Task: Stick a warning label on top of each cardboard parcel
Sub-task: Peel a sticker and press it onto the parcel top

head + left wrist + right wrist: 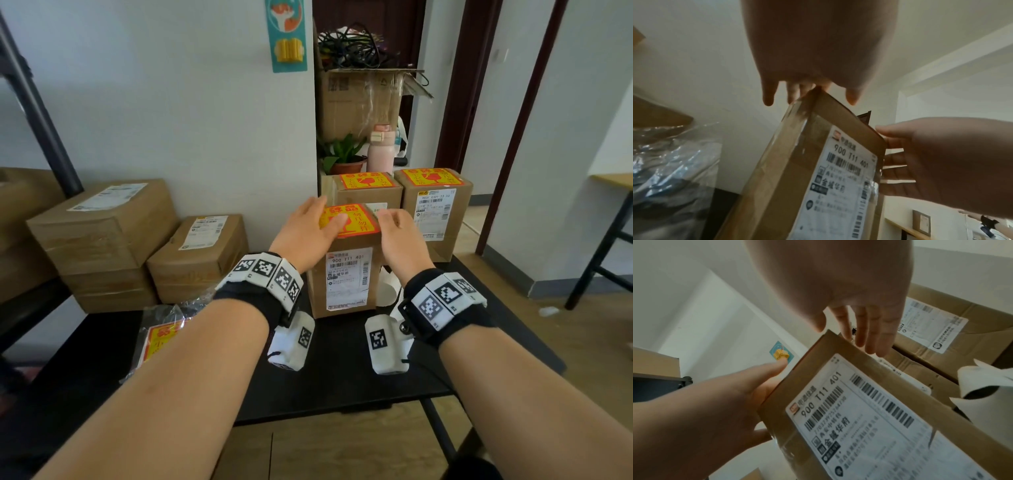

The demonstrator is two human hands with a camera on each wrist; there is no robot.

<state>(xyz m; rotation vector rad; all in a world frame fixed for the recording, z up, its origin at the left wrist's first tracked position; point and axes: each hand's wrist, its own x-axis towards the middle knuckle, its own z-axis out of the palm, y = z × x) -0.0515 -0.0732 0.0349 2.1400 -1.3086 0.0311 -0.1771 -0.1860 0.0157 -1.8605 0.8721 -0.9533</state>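
Note:
A tall cardboard parcel (346, 277) (789, 170) (818, 369) stands on the black table (342, 383). A yellow-and-red warning label (359, 222) lies on its top. My left hand (310, 226) (797, 91) presses flat on the label's left part, fingers straight. My right hand (394, 222) (865, 331) rests at the top's right edge with relaxed fingers, holding nothing. Behind it stand two parcels (368, 195) (435, 212), each with the same label on top. Two parcels without warning labels (102, 222) (202, 257) lie at the left.
A plastic bag of spare labels (161, 339) lies on the table at my left forearm. White backing paper (387, 291) (982, 381) sits right of the parcel. A plant (342, 154), a pink bottle (382, 150) and a big carton (363, 102) stand behind.

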